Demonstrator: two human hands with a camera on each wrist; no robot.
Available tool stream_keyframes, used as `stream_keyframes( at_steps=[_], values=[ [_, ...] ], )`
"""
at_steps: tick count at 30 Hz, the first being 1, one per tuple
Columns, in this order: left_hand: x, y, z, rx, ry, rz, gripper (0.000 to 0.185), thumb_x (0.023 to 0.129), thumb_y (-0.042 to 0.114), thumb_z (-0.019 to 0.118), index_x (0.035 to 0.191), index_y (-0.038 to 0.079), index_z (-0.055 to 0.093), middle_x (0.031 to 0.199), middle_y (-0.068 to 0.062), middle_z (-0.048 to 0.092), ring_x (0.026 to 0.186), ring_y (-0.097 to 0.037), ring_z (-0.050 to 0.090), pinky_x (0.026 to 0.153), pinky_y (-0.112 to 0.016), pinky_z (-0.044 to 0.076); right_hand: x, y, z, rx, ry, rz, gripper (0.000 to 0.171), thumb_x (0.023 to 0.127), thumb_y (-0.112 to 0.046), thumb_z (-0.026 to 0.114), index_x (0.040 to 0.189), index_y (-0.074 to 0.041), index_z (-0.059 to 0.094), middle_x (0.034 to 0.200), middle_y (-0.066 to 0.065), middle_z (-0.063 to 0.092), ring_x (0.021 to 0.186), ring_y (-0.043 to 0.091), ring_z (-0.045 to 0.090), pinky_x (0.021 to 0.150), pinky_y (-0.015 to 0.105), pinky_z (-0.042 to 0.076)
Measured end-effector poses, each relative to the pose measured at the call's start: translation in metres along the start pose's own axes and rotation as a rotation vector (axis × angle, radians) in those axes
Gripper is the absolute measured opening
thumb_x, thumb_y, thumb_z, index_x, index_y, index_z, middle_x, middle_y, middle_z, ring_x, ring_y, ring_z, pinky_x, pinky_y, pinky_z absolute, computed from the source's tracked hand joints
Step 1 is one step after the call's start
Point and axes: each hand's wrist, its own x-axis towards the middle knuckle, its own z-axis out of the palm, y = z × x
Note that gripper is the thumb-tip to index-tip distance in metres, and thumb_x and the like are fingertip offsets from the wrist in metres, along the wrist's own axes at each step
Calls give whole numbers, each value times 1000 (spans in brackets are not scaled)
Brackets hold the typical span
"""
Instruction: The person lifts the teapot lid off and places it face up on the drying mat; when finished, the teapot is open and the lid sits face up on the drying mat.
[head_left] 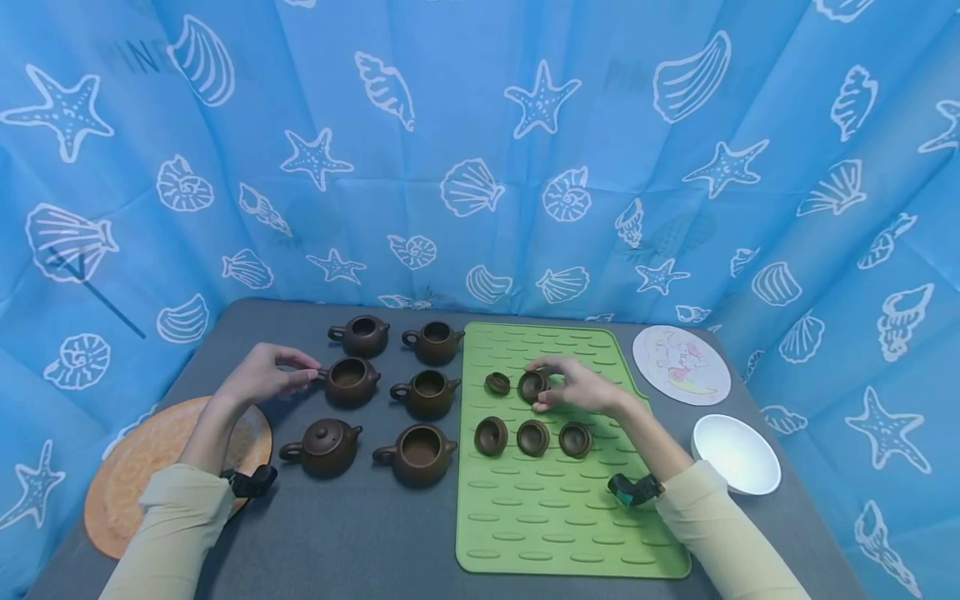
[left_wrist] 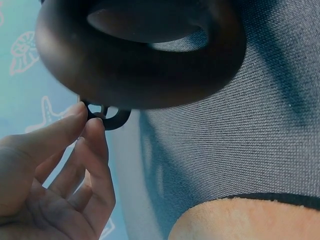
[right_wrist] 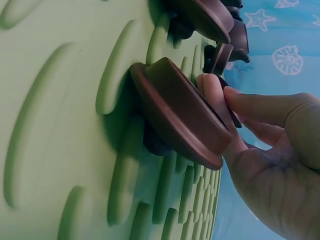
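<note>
My left hand (head_left: 273, 377) pinches the handle of a dark brown lidless teapot (head_left: 351, 382) between thumb and fingertips; the left wrist view shows the pinch at the handle, partly behind a nearer teapot handle (left_wrist: 140, 85). Over the green mat (head_left: 540, 517), my right hand (head_left: 573, 385) holds a small brown teapot lid (head_left: 532, 386) by its edge. Several more lids lie knob down on the mat, including one lid (head_left: 497, 383) just left of the held one. In the right wrist view a nearer lid (right_wrist: 185, 112) partly hides the fingertips.
Several other teapots stand near the left hand; the front-left teapot (head_left: 327, 447) wears its lid. A round woven mat (head_left: 142, 467) lies under the left forearm. At right are a white bowl (head_left: 737, 454) and a round printed mat (head_left: 681, 365). A blue curtain (head_left: 480, 125) hangs behind.
</note>
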Motion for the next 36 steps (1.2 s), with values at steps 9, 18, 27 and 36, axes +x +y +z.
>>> stream_keyframes(
  at_steps=[9,18,27,36],
  values=[
    [1,-1,1,3,7,0,27,107,19,70,125,0,77,108,-21,80,88,-23,75,69,-35,62,3,4,0,-18,-63,-49,60,96,13,64,152,11,44,152,42,41,93,28,79,88,36,68],
    [0,-2,1,6,18,5,28,107,19,70,126,0,76,111,-23,79,91,-24,76,71,-35,63,5,2,-1,-54,-73,-22,65,100,3,71,157,6,42,157,41,36,86,24,79,83,39,68],
    [-3,-1,3,-3,17,7,29,107,19,70,128,0,75,116,-24,78,94,-26,76,77,-38,66,2,0,-2,-65,-22,8,65,100,-5,74,157,5,44,153,39,44,79,28,76,78,44,67],
    [-7,0,4,-6,50,13,29,107,18,70,129,0,75,123,-25,77,96,-26,78,81,-41,67,-3,-9,-3,-84,53,-34,65,102,-6,73,158,5,43,156,38,45,76,37,73,73,46,65]
  ],
)
